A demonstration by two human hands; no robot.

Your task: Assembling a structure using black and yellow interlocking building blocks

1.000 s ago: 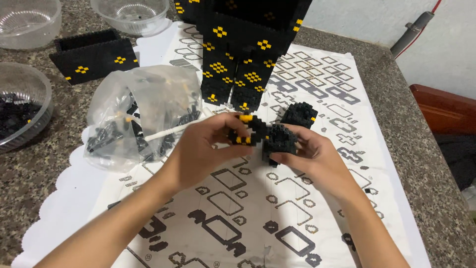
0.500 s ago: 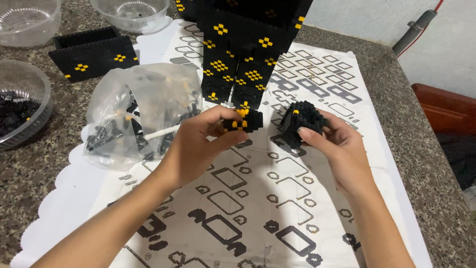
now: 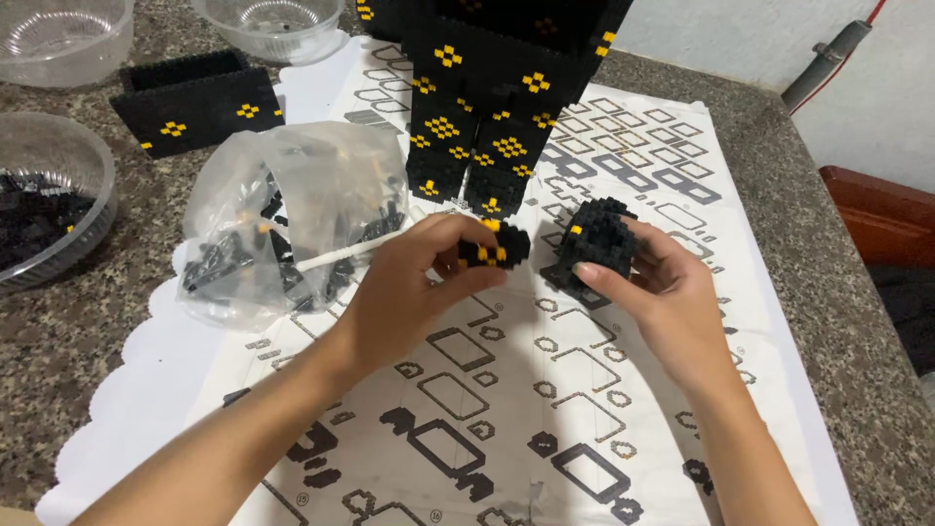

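My left hand (image 3: 409, 292) grips a small black and yellow brick piece (image 3: 495, 247) at its fingertips. My right hand (image 3: 662, 292) holds a larger black brick block (image 3: 596, 236) with a yellow stud, a short gap to the right of the small piece. Both hover over a printed instruction sheet (image 3: 506, 409) with block diagrams. Just beyond the hands stands a tall black brick model (image 3: 497, 107) dotted with yellow diamond patterns.
A clear plastic bag (image 3: 292, 219) of black bricks lies left of my left hand. A black brick wall section (image 3: 195, 107) sits at the back left. Clear bowls (image 3: 44, 195) (image 3: 268, 19) stand on the granite counter (image 3: 828, 321), one holding black bricks.
The two brick pieces, joined a second ago, have come apart. My right hand carried the larger block to the right while my left hand kept the small piece.
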